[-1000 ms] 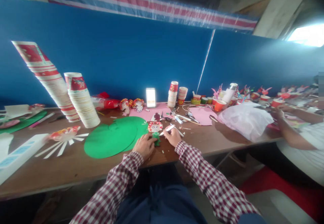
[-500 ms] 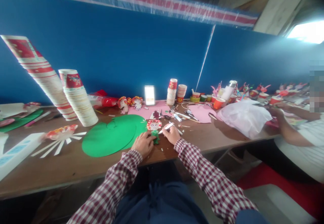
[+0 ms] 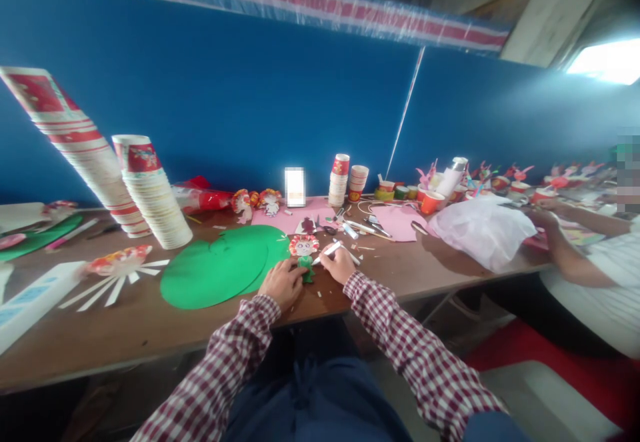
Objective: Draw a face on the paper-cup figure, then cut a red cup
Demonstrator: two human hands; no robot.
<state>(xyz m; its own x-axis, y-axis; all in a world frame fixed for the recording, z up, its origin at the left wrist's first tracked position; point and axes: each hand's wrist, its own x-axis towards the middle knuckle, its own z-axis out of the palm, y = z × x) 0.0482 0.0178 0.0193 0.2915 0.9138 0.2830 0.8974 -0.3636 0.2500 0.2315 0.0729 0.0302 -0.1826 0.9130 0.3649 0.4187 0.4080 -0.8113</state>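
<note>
A small paper figure (image 3: 303, 247) with a red and orange frilled head, a drawn face and a green body lies on the brown table (image 3: 380, 282). My left hand (image 3: 283, 285) rests flat beside it, fingertips on the edge of the green body. In my right hand (image 3: 340, 265) is a white marker (image 3: 331, 250), held in a pinch, its tip close to the figure's right side. Large green paper shapes (image 3: 215, 269) lie left of my left hand.
Tall paper cup stacks (image 3: 155, 195) lean at the left. Pink paper (image 3: 397, 221), pens and scraps lie behind my hands. A white plastic bag (image 3: 483, 229) is to the right, near another person's arm (image 3: 575, 259). A long white box (image 3: 37, 302) lies far left.
The view has shifted very slightly. Both hands stay nearly in place at the paper figure, with the marker still in my right hand.
</note>
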